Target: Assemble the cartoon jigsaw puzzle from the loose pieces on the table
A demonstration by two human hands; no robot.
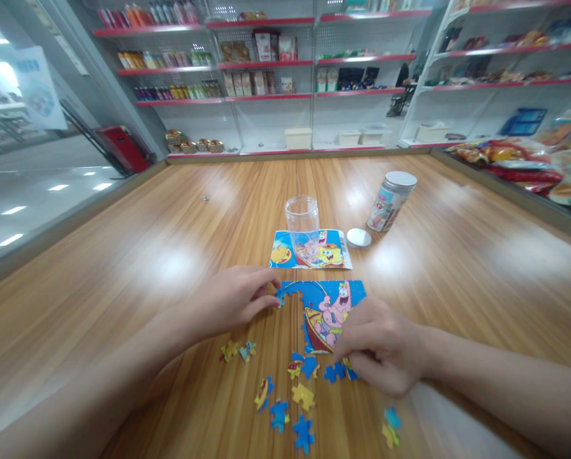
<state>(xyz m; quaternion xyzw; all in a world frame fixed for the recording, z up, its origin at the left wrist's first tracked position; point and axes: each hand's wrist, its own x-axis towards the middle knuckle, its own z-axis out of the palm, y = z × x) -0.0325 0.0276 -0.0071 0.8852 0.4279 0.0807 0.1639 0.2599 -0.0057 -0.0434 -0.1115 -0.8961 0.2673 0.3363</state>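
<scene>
A partly joined cartoon jigsaw point(331, 306) lies on the wooden table point(171, 255) in front of me. My left hand point(235, 298) rests at its upper left corner, fingertips pressed on the blue edge pieces. My right hand point(378, 347) lies over the jigsaw's lower right part, fingers curled and pinched on a piece there. Several loose pieces point(285, 395) are scattered near the front edge. Behind the jigsaw lies the printed reference picture point(331, 255), with an empty clear jar point(302, 220) standing on it.
A white lid point(359, 238) lies beside the picture, and a closed labelled jar point(390, 201) stands further back right. Snack bags point(529, 162) are piled along the right edge. Shop shelves point(266, 76) with goods line the back wall.
</scene>
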